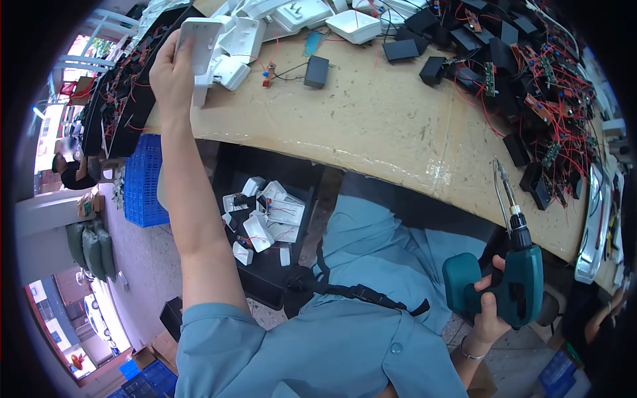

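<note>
A white rectangular plastic shell (204,46) is clamped in the left hand (174,74), gripped by its left edge with the thumb laid over the near face; the other fingers are partly hidden. A dark green, gun-shaped tool with a black collar and slim metal tip (527,282) is held by the right hand (490,317), the fingers closed around its handle; whether a trigger is pressed cannot be told.

The shell is raised at the left end of a tan, tape-covered table (371,129), in front of a pile of similar white plastic housings (292,16). The tool is held at the table's near right edge, its tip pointed up and away from the body, near a heap of black plastic boxes, circuit boards and red wires (504,56).

Between the hands, nearer the left, a small black box (317,71) is seen wired to a small red circuit board (268,75). Below the table, white plastic pieces (259,232) are held in a black plastic bin (262,290).
</note>
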The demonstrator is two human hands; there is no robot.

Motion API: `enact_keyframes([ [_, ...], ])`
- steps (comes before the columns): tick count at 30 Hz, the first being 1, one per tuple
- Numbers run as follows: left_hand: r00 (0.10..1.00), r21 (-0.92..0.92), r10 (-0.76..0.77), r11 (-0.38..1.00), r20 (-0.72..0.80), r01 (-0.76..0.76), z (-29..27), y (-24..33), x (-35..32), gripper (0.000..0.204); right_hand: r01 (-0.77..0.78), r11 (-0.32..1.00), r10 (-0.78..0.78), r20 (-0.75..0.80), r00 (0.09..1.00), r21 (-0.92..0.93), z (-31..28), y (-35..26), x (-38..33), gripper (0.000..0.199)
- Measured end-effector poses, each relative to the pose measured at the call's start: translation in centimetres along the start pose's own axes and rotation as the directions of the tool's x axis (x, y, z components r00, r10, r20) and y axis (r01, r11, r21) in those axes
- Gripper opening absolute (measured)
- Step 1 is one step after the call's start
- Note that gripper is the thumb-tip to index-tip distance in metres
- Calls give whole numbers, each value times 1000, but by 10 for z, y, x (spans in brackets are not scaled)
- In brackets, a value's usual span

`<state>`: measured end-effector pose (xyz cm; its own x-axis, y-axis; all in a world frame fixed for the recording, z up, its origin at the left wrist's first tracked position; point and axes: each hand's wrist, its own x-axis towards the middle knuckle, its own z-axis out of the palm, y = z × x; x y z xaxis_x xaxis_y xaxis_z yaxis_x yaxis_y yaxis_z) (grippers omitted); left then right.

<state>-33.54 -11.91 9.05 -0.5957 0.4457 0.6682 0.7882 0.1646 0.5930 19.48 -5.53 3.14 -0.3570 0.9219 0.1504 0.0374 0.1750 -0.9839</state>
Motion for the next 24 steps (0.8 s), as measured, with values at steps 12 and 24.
enact_keyframes([
  [12,656,-451,628,771,418,-450,161,152,-144,26,72,997,-72,-14,997,-32,-3,0,2,62],
  [24,974,163,226,962,-12,-221,107,67,-83,18,109,993,-110,-32,993,-36,-10,5,1,60],
])
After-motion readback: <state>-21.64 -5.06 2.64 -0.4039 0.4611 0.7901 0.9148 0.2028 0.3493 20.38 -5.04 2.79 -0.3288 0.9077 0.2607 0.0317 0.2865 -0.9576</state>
